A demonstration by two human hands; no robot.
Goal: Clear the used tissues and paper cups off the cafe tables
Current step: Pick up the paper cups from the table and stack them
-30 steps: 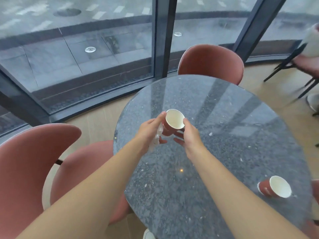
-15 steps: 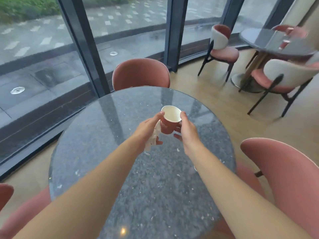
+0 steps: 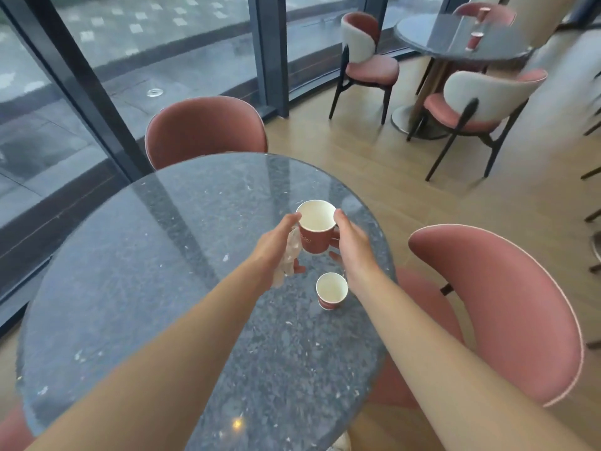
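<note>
The round dark grey speckled stone tabletop looked polished and glossy, mirroring the window frames. The red paper cup with a white matt inside and the smaller red paper cup looked smooth. The crumpled white tissue was thin and wrinkled. The pink upholstered chair looked soft and matt; the pale wooden floor had a low sheen.

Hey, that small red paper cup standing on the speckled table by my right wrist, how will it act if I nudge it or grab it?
The small red paper cup looks empty, its white inside bare, so it is probably very light and would slide or tip at a nudge. Its thin paper wall would likely dent under a firm squeeze. The glossy round stone table offers little grip; once tipped, it may roll in a curve.
</note>
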